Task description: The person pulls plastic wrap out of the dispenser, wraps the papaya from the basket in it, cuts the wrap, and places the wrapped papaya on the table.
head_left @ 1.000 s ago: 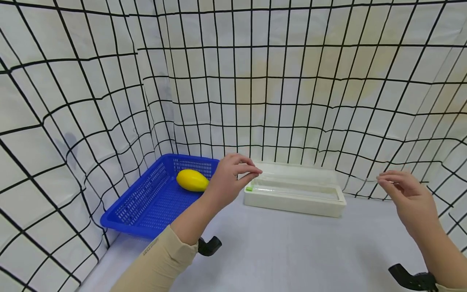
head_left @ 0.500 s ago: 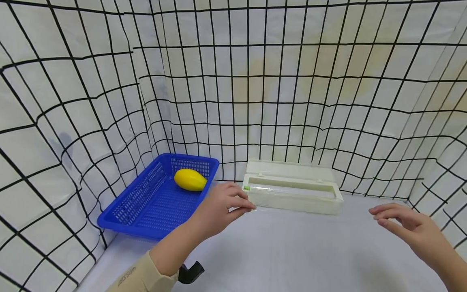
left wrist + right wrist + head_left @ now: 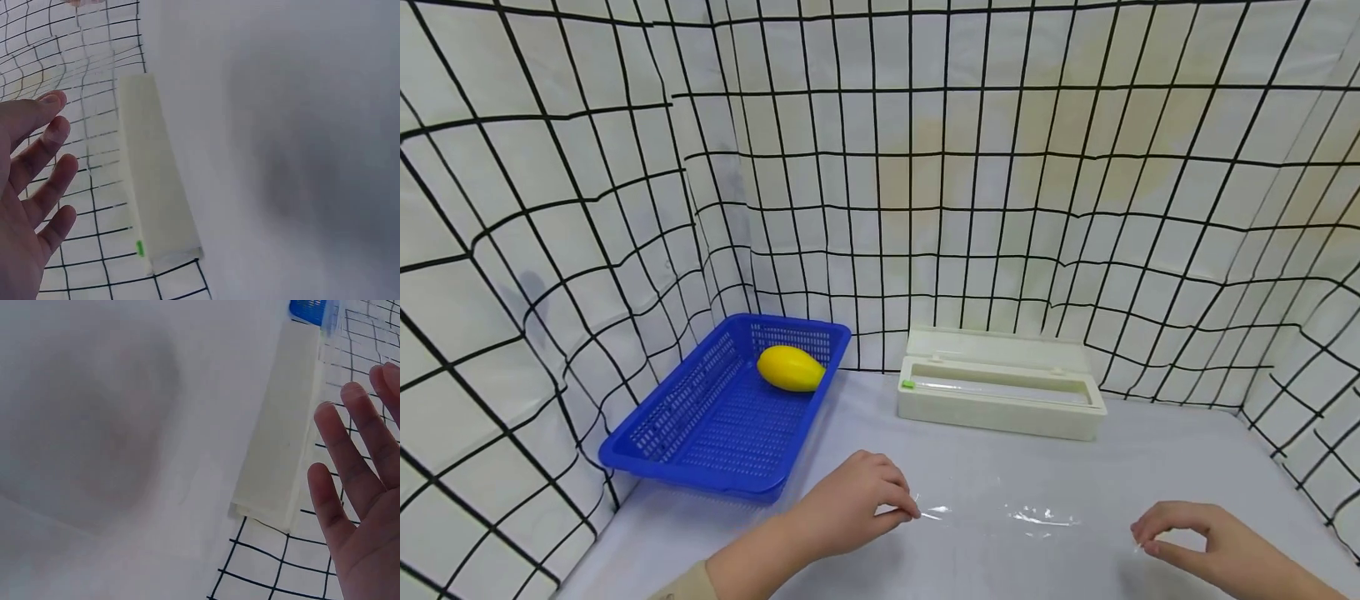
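Note:
A clear sheet of cling film (image 3: pixel 1042 517) spans the space between my two hands, low over the white table; only its glints show. My left hand (image 3: pixel 857 505) pinches one end of it between thumb and fingers. At the other end, my right hand (image 3: pixel 1213 537) pinches the film with thumb and index finger. Behind them stands the white cling film dispenser (image 3: pixel 1000 417), its lid raised and a green slider (image 3: pixel 907 384) at its left end. A roll lies inside. In the left wrist view the other fingers (image 3: pixel 53 187) spread loosely.
To the left sits a blue plastic basket (image 3: pixel 700 479) with a yellow oval fruit-like object (image 3: pixel 791 368) in its far right corner. White walls with a black grid (image 3: pixel 917 155) close off the back and sides. White cloth (image 3: pixel 1000 575) covers the table.
Both hands have come down and nearer to me, away from the dispenser, bringing the film with them. The basket, yellow object and dispenser have stayed put.

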Tool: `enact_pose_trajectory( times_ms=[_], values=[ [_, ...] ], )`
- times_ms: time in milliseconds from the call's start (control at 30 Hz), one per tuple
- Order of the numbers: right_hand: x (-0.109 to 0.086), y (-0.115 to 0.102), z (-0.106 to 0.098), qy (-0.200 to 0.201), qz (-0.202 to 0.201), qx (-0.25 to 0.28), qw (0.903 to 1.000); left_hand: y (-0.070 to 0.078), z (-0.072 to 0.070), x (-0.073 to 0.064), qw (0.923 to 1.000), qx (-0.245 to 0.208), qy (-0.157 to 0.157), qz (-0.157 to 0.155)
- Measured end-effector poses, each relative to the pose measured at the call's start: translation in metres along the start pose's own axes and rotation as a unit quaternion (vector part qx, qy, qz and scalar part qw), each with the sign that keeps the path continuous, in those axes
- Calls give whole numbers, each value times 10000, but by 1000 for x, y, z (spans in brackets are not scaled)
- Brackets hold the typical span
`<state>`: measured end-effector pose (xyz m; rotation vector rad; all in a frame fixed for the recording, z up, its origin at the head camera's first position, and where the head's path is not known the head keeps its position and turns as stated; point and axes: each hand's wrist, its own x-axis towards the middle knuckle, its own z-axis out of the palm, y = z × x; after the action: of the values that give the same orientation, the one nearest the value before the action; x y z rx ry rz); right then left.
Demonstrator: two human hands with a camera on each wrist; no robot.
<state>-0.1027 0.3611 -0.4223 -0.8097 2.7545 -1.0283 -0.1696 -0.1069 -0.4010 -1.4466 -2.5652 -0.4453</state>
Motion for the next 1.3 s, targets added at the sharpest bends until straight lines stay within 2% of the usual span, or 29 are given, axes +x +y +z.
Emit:
enact_pose_trajectory(
  times_ms=[100, 200, 300, 400, 467, 500, 567, 700, 733, 833, 933, 1067, 1167, 1300],
  values=[
    [1, 10, 11, -235, -318, 44, 9992, -2, 12, -3, 9996, 183, -192, 91],
    [4, 17, 22, -298, -482, -258, 9981, -6, 25, -4, 9985, 377, -364, 142],
    [7, 19, 31, -457, -285, -589, 9968, -11, 38, -5, 9971, 567, -470, 203],
    [11, 18, 37, -751, 176, -890, 9930, -15, 49, -6, 9956, 707, -540, 289],
    [13, 17, 41, -871, 323, -1107, 9895, -18, 55, -5, 9948, 785, -532, 376],
    [13, 19, 42, -904, 332, -1183, 9883, -19, 57, -5, 9941, 851, -516, 434],
    [13, 25, 45, -831, -74, -1399, 9866, -21, 61, -4, 9926, 973, -460, 554],
    [14, 33, 49, -648, -968, -1645, 9795, -21, 65, -2, 9917, 1066, -487, 522],
    [14, 33, 49, -679, -978, -1678, 9786, -20, 65, -1, 9923, 1039, -511, 448],
    [14, 29, 48, -814, -660, -1804, 9780, -18, 66, 0, 9930, 1003, -581, 205],
    [13, 27, 48, -921, -322, -1910, 9767, -18, 66, 0, 9913, 1152, -608, 214],
    [11, 33, 52, -620, -1110, -2334, 9640, -17, 64, -3, 9889, 1280, -659, 366],
    [8, 37, 55, -352, -1593, -2593, 9519, -18, 63, -5, 9908, 1107, -694, 343],
    [3, 38, 58, -273, -1457, -2843, 9472, -20, 62, -7, 9929, 847, -780, 303]
  ],
)
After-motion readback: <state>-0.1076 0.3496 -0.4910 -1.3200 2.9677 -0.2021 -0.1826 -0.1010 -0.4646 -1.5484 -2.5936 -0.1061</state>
